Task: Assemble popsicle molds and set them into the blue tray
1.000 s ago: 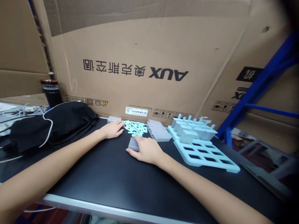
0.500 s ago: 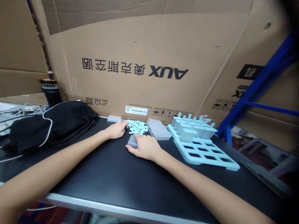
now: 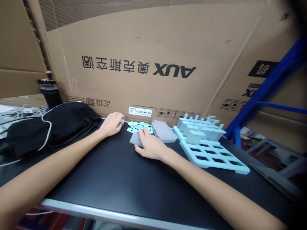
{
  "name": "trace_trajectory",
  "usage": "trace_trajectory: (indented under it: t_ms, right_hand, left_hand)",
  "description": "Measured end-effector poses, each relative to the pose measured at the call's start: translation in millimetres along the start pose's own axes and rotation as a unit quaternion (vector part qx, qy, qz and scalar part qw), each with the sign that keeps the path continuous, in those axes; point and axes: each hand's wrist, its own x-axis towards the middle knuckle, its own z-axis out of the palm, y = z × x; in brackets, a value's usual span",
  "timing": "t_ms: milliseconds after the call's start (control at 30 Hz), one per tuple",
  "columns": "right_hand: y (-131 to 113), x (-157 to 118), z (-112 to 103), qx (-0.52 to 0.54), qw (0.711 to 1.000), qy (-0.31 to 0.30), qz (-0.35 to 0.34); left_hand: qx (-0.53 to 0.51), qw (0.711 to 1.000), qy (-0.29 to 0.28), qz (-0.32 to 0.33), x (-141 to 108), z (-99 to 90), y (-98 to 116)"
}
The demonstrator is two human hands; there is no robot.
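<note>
My left hand (image 3: pixel 112 124) is curled over a small translucent popsicle mold (image 3: pixel 122 121), which is mostly hidden behind the fingers. My right hand (image 3: pixel 151 144) grips another translucent popsicle mold (image 3: pixel 135 139), thumb at the near side and fingers over the top. Between and just beyond my hands lies a pile of light-blue popsicle sticks (image 3: pixel 137 125). More translucent molds (image 3: pixel 165 131) lie close behind the right hand. A light-blue mold rack (image 3: pixel 192 153) stands to the right, its rear slots holding several molds with stick handles (image 3: pixel 195 135).
A large cardboard box (image 3: pixel 134 35) stands along the back of the black table (image 3: pixel 115 179). A black bag (image 3: pixel 67 124), white cables (image 3: pixel 49 131) and a dark bottle (image 3: pixel 50 92) are at the left. A blue metal frame (image 3: pixel 263 92) rises at the right.
My left hand has shifted left from the sticks onto the mold behind it. My right hand has tilted up the mold it holds, and the view has moved slightly.
</note>
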Motion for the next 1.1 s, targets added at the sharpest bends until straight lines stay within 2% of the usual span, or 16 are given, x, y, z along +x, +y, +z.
trace_trajectory:
  t_ms: [100, 167, 267, 333, 400, 467, 567, 633, 667, 733, 833, 933, 1000, 1100]
  right_hand:
    - [-12.2, 20.2, 6.8, 0.011, 0.995, 0.023, -0.094]
    - [-19.4, 46.1, 10.4, 0.018, 0.989, 0.042, -0.138]
    - [-20.3, 82.0, 4.0, 0.007, 0.986, 0.073, -0.153]
    - [-10.7, 87.3, -10.5, -0.007, 0.984, 0.113, -0.137]
    - [7.3, 69.7, -29.5, -0.027, 0.979, 0.172, -0.107]
    - [32.5, 32.8, -47.2, -0.058, 0.968, 0.236, -0.055]
    - [82.6, -35.2, -62.9, -0.100, 0.925, 0.357, 0.086]
    - [120.3, -72.7, -65.1, -0.092, 0.895, 0.400, 0.177]
    - [138.2, -86.8, -64.3, -0.065, 0.890, 0.398, 0.212]
    - [168.1, -105.7, -60.2, 0.051, 0.908, 0.317, 0.270]
    - [190.5, -115.7, -50.7, 0.146, 0.936, 0.172, 0.271]
    - [187.7, -111.0, -39.0, 0.119, 0.951, 0.050, 0.282]
    - [178.0, -103.8, -31.3, 0.065, 0.945, -0.005, 0.321]
    - [162.9, -93.6, -23.0, 0.000, 0.928, 0.007, 0.373]
  left_hand:
    - [0.012, 0.994, 0.046, -0.098, -5.5, -4.9, -17.5]
    - [-0.028, 0.991, 0.062, -0.114, -11.1, -8.5, -26.0]
    - [-0.099, 0.993, 0.045, -0.045, -18.8, -16.2, -33.6]
    - [-0.109, 0.994, 0.013, 0.005, -22.1, -20.7, -37.2]
    - [-0.098, 0.995, -0.020, 0.028, -24.1, -21.6, -41.1]
    - [-0.086, 0.994, -0.053, 0.039, -25.4, -18.8, -45.0]
    - [-0.082, 0.992, -0.082, 0.040, -26.7, -13.3, -48.6]
    - [-0.085, 0.991, -0.094, 0.042, -27.2, -12.6, -48.3]
    - [-0.087, 0.990, -0.102, 0.046, -27.3, -13.2, -47.2]
    - [-0.089, 0.988, -0.116, 0.052, -27.2, -15.2, -43.5]
    - [-0.097, 0.988, -0.114, 0.048, -26.2, -17.6, -35.5]
    - [-0.114, 0.985, -0.113, 0.060, -24.1, -17.7, -28.0]
    - [-0.114, 0.983, -0.116, 0.083, -22.3, -17.2, -25.0]
    - [-0.087, 0.984, -0.119, 0.104, -20.4, -15.9, -24.6]
